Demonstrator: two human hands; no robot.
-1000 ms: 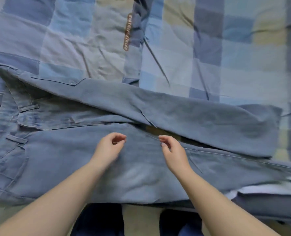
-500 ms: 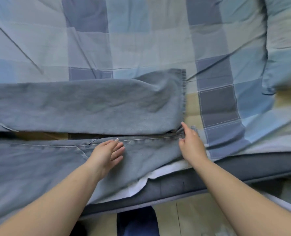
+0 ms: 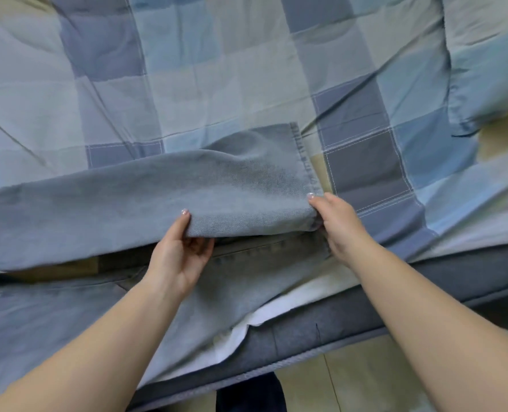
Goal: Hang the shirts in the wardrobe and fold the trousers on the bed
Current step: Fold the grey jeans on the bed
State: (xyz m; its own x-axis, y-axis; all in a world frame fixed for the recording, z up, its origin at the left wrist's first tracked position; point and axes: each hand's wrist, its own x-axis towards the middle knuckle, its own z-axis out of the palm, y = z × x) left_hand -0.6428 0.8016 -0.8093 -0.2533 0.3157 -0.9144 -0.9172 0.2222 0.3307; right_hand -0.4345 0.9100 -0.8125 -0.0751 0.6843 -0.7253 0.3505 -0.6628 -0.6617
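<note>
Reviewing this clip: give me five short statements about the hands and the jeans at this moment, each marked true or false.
1. Both hands grip the far leg of the jeans. True.
2. The right hand holds the leg at its hem corner. True.
3. The left hand lies flat on the checked bedcover. False: its grip is on the leg's near edge, thumb on top.
4. The jeans are folded into a neat stack. False: both legs lie stretched out.
5. A white sheet shows at the mattress edge. True.
</note>
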